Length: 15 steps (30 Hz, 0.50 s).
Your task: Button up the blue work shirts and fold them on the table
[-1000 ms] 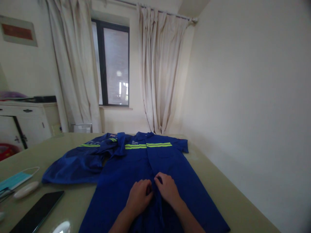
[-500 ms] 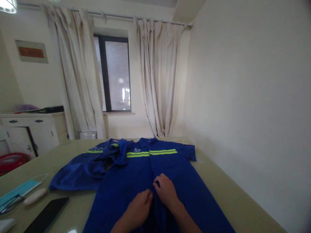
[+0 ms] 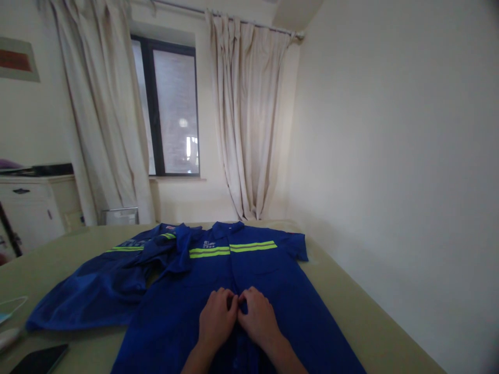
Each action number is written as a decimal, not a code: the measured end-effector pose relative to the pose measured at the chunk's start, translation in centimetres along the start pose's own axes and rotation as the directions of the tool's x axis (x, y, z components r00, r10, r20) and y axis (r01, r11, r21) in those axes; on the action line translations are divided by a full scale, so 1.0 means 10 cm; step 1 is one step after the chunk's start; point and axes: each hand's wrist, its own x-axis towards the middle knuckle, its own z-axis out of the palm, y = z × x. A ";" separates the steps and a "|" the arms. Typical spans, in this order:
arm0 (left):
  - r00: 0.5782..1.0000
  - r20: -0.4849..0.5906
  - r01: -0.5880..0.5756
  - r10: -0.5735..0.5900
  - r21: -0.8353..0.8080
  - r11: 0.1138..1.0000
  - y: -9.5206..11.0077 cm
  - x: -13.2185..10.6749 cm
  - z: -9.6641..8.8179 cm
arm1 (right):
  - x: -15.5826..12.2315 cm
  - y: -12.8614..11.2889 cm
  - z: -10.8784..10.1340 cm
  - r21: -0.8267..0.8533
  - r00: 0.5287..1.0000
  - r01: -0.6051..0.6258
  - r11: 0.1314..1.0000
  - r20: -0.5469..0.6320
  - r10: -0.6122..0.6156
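A blue short-sleeved work shirt (image 3: 296, 291) with yellow-green reflective stripes lies spread on the table, collar pointing away from me. My left hand (image 3: 218, 317) and my right hand (image 3: 257, 314) meet over its front placket, fingertips almost touching. Both hands pinch the fabric at the front opening; whether a button is between the fingers cannot be made out. Left of it, a second blue work shirt (image 3: 89, 291) with similar stripes lies rumpled, partly against the first one's sleeve.
The pale green table (image 3: 351, 291) runs along the wall on the right. At the lower left are a black phone (image 3: 39, 359), a whitish oval object (image 3: 8, 338) and part of a face mask (image 3: 4, 317). Behind stand a white cabinet (image 3: 31, 208) and curtains (image 3: 249, 114).
My hands have come together at the placket, the left moving up level with the right. The view has shifted right, so the left-side items sit nearer the frame's edge.
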 end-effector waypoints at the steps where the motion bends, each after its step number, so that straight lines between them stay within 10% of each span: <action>1: 1.000 0.007 -0.002 0.002 -0.022 1.000 -0.01 0.00 -0.01 | 0.00 0.00 0.00 -0.004 1.000 0.005 1.000 -0.006 -0.005; 15: 0.999 0.039 0.026 -0.018 -0.201 0.979 -0.04 0.11 -0.11 | 0.00 0.07 -0.12 0.223 0.964 0.256 0.940 -0.130 -0.232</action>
